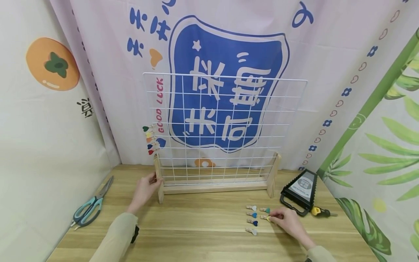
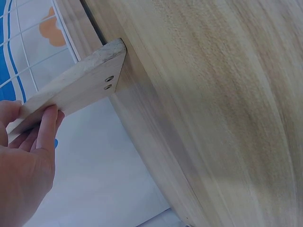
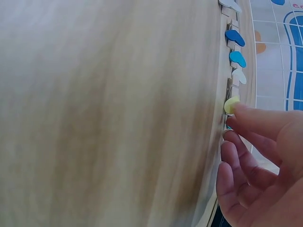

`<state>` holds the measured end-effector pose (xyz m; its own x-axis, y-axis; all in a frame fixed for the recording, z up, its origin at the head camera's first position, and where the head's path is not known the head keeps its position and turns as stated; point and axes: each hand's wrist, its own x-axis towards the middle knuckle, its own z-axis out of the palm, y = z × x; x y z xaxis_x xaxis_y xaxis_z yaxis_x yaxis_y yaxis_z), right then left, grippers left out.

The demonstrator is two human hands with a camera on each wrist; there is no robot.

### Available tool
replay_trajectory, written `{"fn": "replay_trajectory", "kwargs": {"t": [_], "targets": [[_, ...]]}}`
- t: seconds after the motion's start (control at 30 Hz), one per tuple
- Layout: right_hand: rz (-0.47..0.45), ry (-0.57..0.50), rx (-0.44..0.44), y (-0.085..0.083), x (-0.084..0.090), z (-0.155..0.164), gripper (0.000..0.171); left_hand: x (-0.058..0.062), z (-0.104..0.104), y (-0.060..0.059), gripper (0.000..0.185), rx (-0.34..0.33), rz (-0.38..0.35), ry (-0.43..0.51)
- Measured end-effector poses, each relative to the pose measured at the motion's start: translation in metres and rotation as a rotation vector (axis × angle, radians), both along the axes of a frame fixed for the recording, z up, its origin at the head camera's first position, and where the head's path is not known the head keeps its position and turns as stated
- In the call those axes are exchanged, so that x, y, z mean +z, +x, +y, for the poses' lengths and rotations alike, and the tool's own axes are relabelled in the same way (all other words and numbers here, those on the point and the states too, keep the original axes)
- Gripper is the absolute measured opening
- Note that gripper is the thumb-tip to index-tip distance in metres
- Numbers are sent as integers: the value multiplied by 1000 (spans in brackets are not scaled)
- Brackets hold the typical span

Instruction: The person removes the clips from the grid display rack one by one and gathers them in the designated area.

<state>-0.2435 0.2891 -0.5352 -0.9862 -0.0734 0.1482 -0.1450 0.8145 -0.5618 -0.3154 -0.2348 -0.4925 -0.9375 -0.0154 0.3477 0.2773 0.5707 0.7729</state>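
My left grip [image 1: 145, 188] has its fingers curled round the wooden foot [image 1: 159, 182] of the wire grid stand [image 1: 222, 127], steadying it. My right grip [image 1: 288, 220] pinches the yellow-heart clip [image 1: 266, 218] where it lies on the bench [image 1: 196, 233], right at my fingertips, with the other heart clips [image 1: 252, 219] just beside it, toward my left grip. I judge the risk to be a shallow pinch: the small clip could slip or flick its neighbours away. If my left hold slackens, the grid could tip.
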Motion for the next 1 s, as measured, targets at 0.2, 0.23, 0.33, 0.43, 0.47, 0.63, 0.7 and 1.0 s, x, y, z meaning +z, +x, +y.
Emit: {"fn": "replay_trajectory", "kwargs": {"t": [0.2,0.23,0.33,0.43,0.47,0.63,0.7,1.0], "targets": [[3,-11,-2,0,3,0,6,1,0,0,30,-1,-11,2],[8,-15,-7,-1,4,0,5,1,0,0,30,-1,-13,1],[42,-38,-14,-3,10,1,7,1,0,0,30,-5,-15,5],[103,-50,-16,-8,17,2,9,1,0,0,29,-6,-15,8],[125,-51,-15,-10,20,2,10,1,0,0,29,-6,-16,8],[216,-61,-33,-22,39,6,15,1,-1,0,31,-4,-24,4],[231,-84,-41,-28,47,9,18,1,-1,0,31,-7,-25,10],[289,-203,-127,-65,73,16,40,1,-1,1,31,-8,-26,4]]}}
